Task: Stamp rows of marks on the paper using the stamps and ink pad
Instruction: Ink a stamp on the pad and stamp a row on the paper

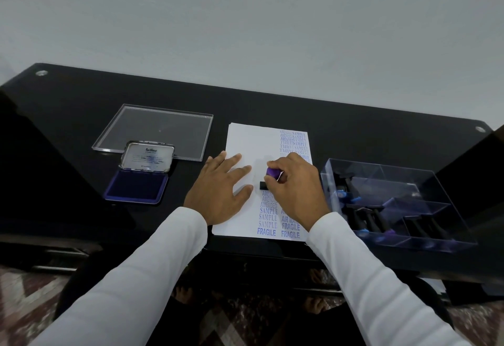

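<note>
White long sleeves point(152, 272) fill the near edge, both arms reaching over the glossy black surface point(68, 116). Left hand point(218, 193) lies flat, fingers spread and straight, pinning the white sheet of paper point(245, 138). Right hand point(297, 190) has its fingers curled tight round the purple-handled black-based rubber stamp point(271, 178), base down on the paper at the head of a column of blue marks point(268, 217).

Risks, as judged: rocking or sliding the stamp would smear or double the print; a crooked set-down would break the column; a thin ink load would print faint, like the paler SAMPLE marks.

Around: open blue ink pad in a metal tin point(137, 187), lid up, left of the paper; flat clear plastic lid point(155, 130) behind it; clear plastic compartment box of spare stamps point(392, 203) just right. Right forearm covers part of the second column.
</note>
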Motion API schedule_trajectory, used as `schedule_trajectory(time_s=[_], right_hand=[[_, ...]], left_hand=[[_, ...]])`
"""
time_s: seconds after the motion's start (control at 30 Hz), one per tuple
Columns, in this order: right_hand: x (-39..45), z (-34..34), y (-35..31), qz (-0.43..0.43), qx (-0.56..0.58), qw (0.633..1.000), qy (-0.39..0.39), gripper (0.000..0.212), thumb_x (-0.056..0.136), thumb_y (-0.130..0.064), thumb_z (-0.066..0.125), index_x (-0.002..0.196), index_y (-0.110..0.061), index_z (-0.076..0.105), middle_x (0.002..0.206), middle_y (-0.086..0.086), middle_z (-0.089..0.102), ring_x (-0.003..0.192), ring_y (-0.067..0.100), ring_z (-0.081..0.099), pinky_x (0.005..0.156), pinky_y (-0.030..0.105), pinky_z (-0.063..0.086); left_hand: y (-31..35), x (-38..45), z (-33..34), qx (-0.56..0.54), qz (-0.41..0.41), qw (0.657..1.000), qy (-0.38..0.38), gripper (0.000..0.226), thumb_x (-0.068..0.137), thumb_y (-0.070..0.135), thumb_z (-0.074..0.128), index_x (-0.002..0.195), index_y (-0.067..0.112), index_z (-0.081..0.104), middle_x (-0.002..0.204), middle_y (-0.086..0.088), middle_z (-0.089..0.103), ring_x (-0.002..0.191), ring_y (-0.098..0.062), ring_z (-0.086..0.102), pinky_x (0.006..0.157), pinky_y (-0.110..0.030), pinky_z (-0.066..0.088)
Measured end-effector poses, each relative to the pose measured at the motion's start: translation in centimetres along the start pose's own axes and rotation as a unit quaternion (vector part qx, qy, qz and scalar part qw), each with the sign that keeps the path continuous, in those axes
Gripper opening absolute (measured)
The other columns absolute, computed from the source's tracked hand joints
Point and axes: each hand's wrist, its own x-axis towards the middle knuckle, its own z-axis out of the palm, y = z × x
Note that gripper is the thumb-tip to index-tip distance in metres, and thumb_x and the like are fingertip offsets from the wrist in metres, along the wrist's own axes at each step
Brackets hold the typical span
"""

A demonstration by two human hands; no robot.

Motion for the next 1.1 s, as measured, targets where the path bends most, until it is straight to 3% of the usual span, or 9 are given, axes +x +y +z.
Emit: schedule_trajectory(time_s=[0.17, 0.4, 0.53, 0.63, 0.77, 0.93, 1.1], right_hand=[[0.00, -0.05, 0.08, 0.005, 0.000, 1.000, 0.001, 0.030, 0.091, -0.022, 0.070, 0.119, -0.014, 0.071, 0.104, -0.001, 0.063, 0.083, 0.009, 0.056, 0.073, 0.007, 0.035], [-0.08, -0.13, 0.05, -0.002, 0.005, 1.000, 0.004, 0.024, 0.086, -0.020, 0.073, 0.110, -0.015, 0.073, 0.097, -0.002, 0.063, 0.080, 0.011, 0.057, 0.078, 0.018, 0.045], [-0.05, -0.11, 0.15, -0.002, 0.003, 1.000, 0.006, 0.023, 0.086, -0.020, 0.073, 0.108, -0.015, 0.073, 0.095, -0.003, 0.062, 0.080, 0.011, 0.057, 0.072, 0.007, 0.036], [-0.07, -0.08, 0.23, 0.004, 0.001, 1.000, 0.004, 0.026, 0.089, -0.022, 0.071, 0.114, -0.016, 0.073, 0.099, -0.003, 0.063, 0.082, 0.011, 0.057, 0.076, 0.012, 0.037], [0.07, -0.01, 0.27, 0.008, -0.007, 1.000, -0.002, 0.030, 0.092, -0.025, 0.069, 0.121, -0.017, 0.070, 0.104, -0.002, 0.063, 0.084, 0.008, 0.055, 0.073, 0.005, 0.029], [0.07, -0.07, 0.20, 0.008, -0.005, 1.000, -0.006, 0.033, 0.092, -0.025, 0.069, 0.124, -0.017, 0.069, 0.106, -0.002, 0.062, 0.085, 0.007, 0.054, 0.069, 0.001, 0.029], [-0.04, -0.25, 0.11, 0.009, -0.006, 1.000, -0.012, 0.025, 0.089, -0.024, 0.071, 0.114, -0.019, 0.071, 0.097, -0.008, 0.057, 0.080, 0.008, 0.056, 0.066, -0.001, 0.033]], left_hand=[[0.06, 0.04, -0.05, -0.001, -0.002, 1.000, -0.002, 0.066, 0.093, 0.069, 0.029, 0.150, 0.037, 0.042, 0.165, 0.007, 0.024, 0.155, -0.022, 0.011, 0.120, -0.039, -0.005], [0.24, -0.02, -0.24, -0.001, -0.003, 1.000, -0.003, 0.067, 0.092, 0.069, 0.027, 0.150, 0.037, 0.042, 0.165, 0.008, 0.023, 0.155, -0.021, 0.010, 0.120, -0.039, -0.004], [0.19, -0.01, -0.18, -0.004, -0.002, 1.000, 0.000, 0.066, 0.093, 0.069, 0.029, 0.149, 0.037, 0.043, 0.165, 0.007, 0.025, 0.155, -0.022, 0.011, 0.120, -0.039, -0.004], [0.08, -0.03, -0.10, -0.004, -0.001, 1.000, 0.002, 0.063, 0.095, 0.067, 0.033, 0.149, 0.037, 0.043, 0.165, 0.007, 0.025, 0.155, -0.022, 0.011, 0.119, -0.038, -0.006], [0.18, -0.02, -0.23, -0.006, -0.003, 1.000, -0.003, 0.066, 0.093, 0.068, 0.029, 0.149, 0.037, 0.043, 0.165, 0.008, 0.024, 0.155, -0.021, 0.011, 0.120, -0.038, -0.004], [0.09, -0.02, -0.21, -0.003, -0.001, 1.000, -0.003, 0.065, 0.093, 0.068, 0.029, 0.149, 0.037, 0.043, 0.165, 0.007, 0.025, 0.155, -0.022, 0.011, 0.119, -0.038, -0.005], [0.16, -0.01, -0.24, -0.006, -0.002, 1.000, -0.007, 0.068, 0.092, 0.069, 0.027, 0.150, 0.037, 0.042, 0.165, 0.007, 0.024, 0.155, -0.022, 0.011, 0.121, -0.040, -0.003]])
